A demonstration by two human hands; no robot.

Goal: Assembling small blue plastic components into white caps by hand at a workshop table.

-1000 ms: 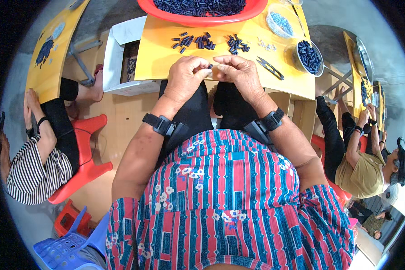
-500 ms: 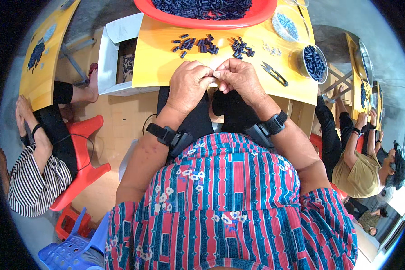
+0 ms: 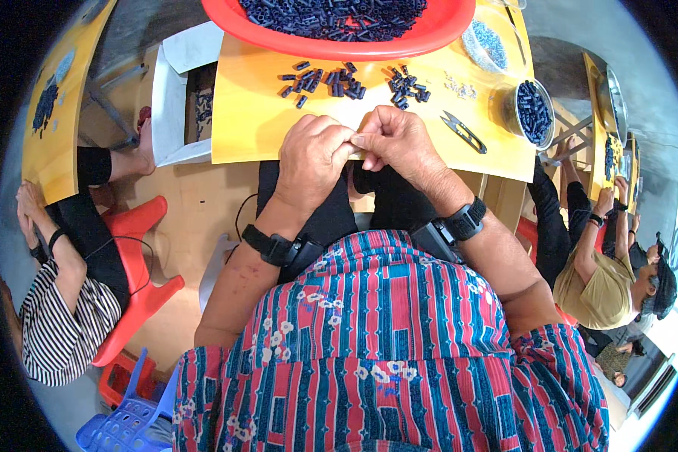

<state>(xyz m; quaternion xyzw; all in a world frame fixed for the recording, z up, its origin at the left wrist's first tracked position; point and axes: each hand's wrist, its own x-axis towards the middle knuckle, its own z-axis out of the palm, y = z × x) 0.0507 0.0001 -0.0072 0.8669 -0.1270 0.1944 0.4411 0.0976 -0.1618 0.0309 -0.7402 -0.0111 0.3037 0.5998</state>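
- Hands meeting at the near edge of the yellow table (image 3: 256, 128): left hand (image 3: 313, 162) curled knuckles-up, right hand (image 3: 399, 143) facing it, fingertips pinched together on something tiny that stays hidden, so its shape and direction are impossible to read.
- Both wrists bent inward, each wearing a black strap band, forearms coming up from a red-and-blue striped floral shirt.
- Just beyond the fingers, loose dark cylindrical pieces (image 3: 324, 79) lie scattered in two small heaps, pointing every which way.
- Glossy red basin (image 3: 444, 26) at the far edge, heaped with the same pieces.
- Small black snips (image 3: 463, 132) lie to the right, slanting, near a round metal bowl (image 3: 531, 113) of dark pieces.
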